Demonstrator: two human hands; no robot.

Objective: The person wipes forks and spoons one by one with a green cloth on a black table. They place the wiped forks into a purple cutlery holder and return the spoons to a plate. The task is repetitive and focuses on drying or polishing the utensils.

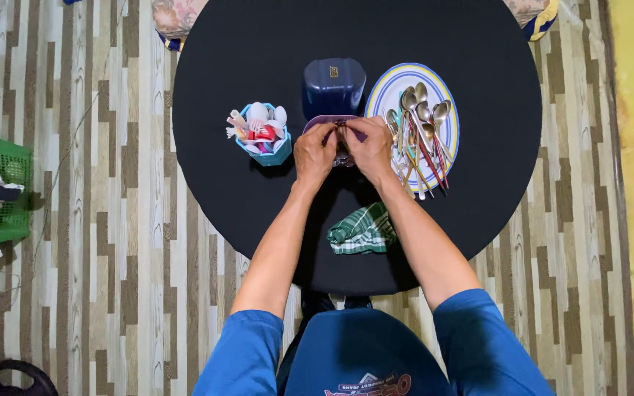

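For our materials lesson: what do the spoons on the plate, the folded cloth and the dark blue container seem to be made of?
Spoons: probably polished metal, since they are silvery and glinting; some handles are coloured, perhaps plastic. Folded cloth: woven fabric, matte, with a green-white check and soft creases. Dark blue container: likely moulded plastic, smooth with a faint sheen.

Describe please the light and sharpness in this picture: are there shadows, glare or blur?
Head view: even overhead light, sharp across the frame. The black round table swallows most shadows; a faint one sits under the small blue basket. Slight shine on the metal spoons and the dark blue container. The left hand and right hand show no motion blur. Floor lines bend a little at the edges.
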